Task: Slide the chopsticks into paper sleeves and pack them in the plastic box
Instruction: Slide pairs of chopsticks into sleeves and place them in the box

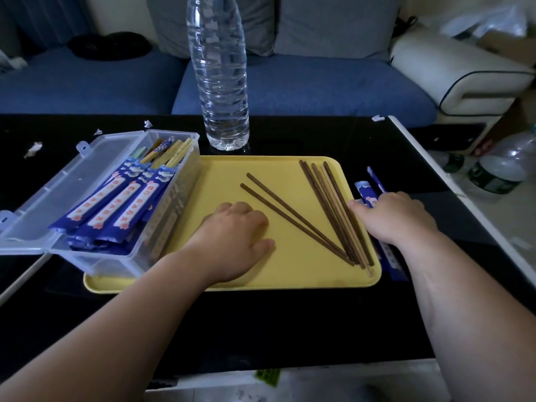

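clear plastic box [87, 172], wood chopsticks [333, 213], paper sleeves [116, 213]

Bare brown chopsticks [338, 216] fanned btwn open clear box [110, 264] w/ sleeved pairs [116, 210] inside & blue sleeves [366, 192].

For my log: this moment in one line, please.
left hand rests on tray | right hand touches sleeves | plastic box open

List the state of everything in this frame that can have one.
plastic box: lid open, partly filled
sleeved chopsticks: packed in the box
bare chopsticks: loose on the yellow tray
paper sleeves: lying beside the tray
left hand: resting on tray, holding nothing
right hand: touching paper sleeves, grip unclear
water bottle: upright
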